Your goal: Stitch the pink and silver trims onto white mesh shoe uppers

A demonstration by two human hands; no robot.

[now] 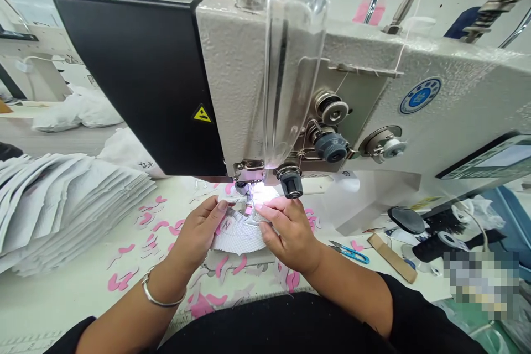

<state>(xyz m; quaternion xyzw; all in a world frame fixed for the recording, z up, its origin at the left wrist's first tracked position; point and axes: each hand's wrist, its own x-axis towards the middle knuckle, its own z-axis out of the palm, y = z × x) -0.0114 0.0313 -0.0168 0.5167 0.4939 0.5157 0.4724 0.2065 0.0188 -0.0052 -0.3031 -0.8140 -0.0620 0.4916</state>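
A white mesh shoe upper point(238, 238) with grey trim lies under the needle of a sewing machine point(232, 88), in the bright light of its lamp. Its left edge is pinched between the thumb and fingers of my left hand point(203, 225), which wears a bracelet at the wrist. On the other side my right hand point(290, 229) grips the trim close to the needle, thumb and forefinger together. Small pink pieces point(222, 265) lie around the machine bed. The needle tip is partly hidden by the presser parts and the glare.
A tall stack of white pieces point(62, 204) stands on the left of the table, with white bags point(78, 110) behind. Blue thread snips point(350, 251), a tan strip point(392, 257) and a black thread spool point(440, 246) lie at the right. Pink scraps are strewn about.
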